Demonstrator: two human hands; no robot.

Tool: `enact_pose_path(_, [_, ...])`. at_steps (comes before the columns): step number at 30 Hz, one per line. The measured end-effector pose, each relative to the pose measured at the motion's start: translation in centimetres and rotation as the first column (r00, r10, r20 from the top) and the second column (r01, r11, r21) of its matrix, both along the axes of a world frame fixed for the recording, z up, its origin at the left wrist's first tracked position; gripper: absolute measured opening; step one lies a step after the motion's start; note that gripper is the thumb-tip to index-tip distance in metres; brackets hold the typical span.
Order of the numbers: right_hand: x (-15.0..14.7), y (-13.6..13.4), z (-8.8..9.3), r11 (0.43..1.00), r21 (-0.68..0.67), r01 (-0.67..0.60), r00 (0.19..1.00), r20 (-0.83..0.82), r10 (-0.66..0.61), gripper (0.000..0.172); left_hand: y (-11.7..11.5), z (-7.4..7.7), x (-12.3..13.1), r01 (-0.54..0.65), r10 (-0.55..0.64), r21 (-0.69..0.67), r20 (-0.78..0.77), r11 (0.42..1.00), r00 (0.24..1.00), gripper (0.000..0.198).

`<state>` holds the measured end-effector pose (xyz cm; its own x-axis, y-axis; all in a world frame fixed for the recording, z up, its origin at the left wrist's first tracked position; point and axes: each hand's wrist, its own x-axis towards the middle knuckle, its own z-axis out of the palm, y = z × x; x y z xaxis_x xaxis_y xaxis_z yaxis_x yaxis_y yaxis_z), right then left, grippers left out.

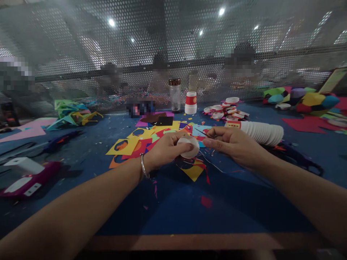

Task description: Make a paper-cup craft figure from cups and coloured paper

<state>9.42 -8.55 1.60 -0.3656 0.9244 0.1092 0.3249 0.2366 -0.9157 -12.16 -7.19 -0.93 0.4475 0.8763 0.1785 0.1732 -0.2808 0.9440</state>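
Note:
My left hand (166,146), with a silver bangle (143,166) at its wrist, grips a white round piece (195,145) that looks like a paper cup's base, thumb pressed across its face. To the right, my right hand (230,142) pinches a thin dark pointed tool (200,131); its exact kind is unclear. The tip points toward the white piece, apart from it. A pale thread or strip (214,165) trails on the table below. Coloured paper sheets with round cutouts, among them a yellow sheet (130,146), lie under and behind my hands.
Stacked paper cups (261,131) lie behind my right hand; more cups (191,104) stand beside a clear bottle (175,97). Further right are a pile of cut cup pieces (226,110) and colourful paper balls (317,103). At left sit a purple power strip (46,177) and a glue gun (61,141).

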Motion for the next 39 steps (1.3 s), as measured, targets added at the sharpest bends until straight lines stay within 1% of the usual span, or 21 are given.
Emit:
enact_pose_path(3, [-0.18, 0.07, -0.27, 1.000, -0.006, -0.030, 0.999, -0.014, 0.030, 0.052, -0.26, 0.00, 0.30, 0.085, -0.084, -0.099, 0.013, 0.991, 0.996, 0.016])
enact_pose_path(6, [-0.36, -0.02, -0.32, 0.996, -0.050, -0.069, 0.998, -0.006, 0.068, 0.046, -0.36, 0.07, 0.36, 0.147, -0.146, -0.133, 0.018, 0.980, 0.989, 0.019])
enact_pose_path(10, [-0.43, -0.23, -0.16, 0.996, -0.043, -0.079, 0.997, -0.013, 0.078, 0.040, -0.54, 0.17, 0.28, 0.221, -0.217, -0.175, 0.043, 0.959, 0.975, 0.031])
enact_pose_path(14, [-0.26, -0.21, -0.29, 0.994, -0.078, -0.078, 0.997, -0.037, 0.075, 0.038, -0.67, 0.04, 0.24, 0.262, -0.243, -0.240, 0.106, 0.935, 0.964, 0.038])
enact_pose_path(17, [-0.11, -0.13, -0.51, 0.990, -0.118, -0.072, 0.997, -0.035, 0.069, 0.038, -0.65, -0.09, 0.21, 0.283, -0.264, -0.247, 0.109, 0.927, 0.958, 0.038])
enact_pose_path(21, [0.04, -0.05, -0.60, 0.988, -0.112, -0.104, 0.994, -0.026, 0.101, 0.038, -0.59, -0.01, 0.11, 0.284, -0.265, -0.243, 0.107, 0.928, 0.958, 0.036])
enact_pose_path(26, [0.34, 0.00, -0.37, 0.986, -0.114, -0.123, 0.992, -0.028, 0.121, 0.042, -0.57, 0.06, -0.06, 0.323, -0.308, -0.225, 0.100, 0.919, 0.946, 0.039])
enact_pose_path(30, [0.28, -0.10, -0.02, 0.994, -0.078, -0.080, 0.996, -0.044, 0.077, 0.045, -0.46, -0.32, -0.01, 0.286, -0.265, -0.198, 0.125, 0.938, 0.956, 0.042])
enact_pose_path(33, [0.13, -0.01, 0.01, 0.999, 0.024, -0.028, 1.000, -0.003, 0.028, 0.047, -0.28, -0.59, 0.09, 0.228, -0.208, -0.152, 0.139, 0.962, 0.968, 0.036])
enact_pose_path(36, [0.21, 0.23, -0.22, 0.990, 0.139, -0.020, 0.998, 0.058, 0.012, 0.054, -0.03, -0.70, 0.09, 0.097, -0.093, -0.024, 0.139, 0.995, 0.986, 0.028])
enact_pose_path(38, [0.37, 0.37, -0.42, 0.984, 0.175, -0.018, 0.995, 0.099, 0.001, 0.059, 0.14, -0.72, 0.04, 0.021, -0.031, 0.086, 0.124, 0.996, 0.992, 0.026])
enact_pose_path(39, [0.46, 0.41, -0.50, 0.982, 0.189, -0.018, 0.992, 0.129, -0.007, 0.061, 0.21, -0.73, 0.01, 0.007, -0.022, 0.130, 0.110, 0.991, 0.994, 0.026])
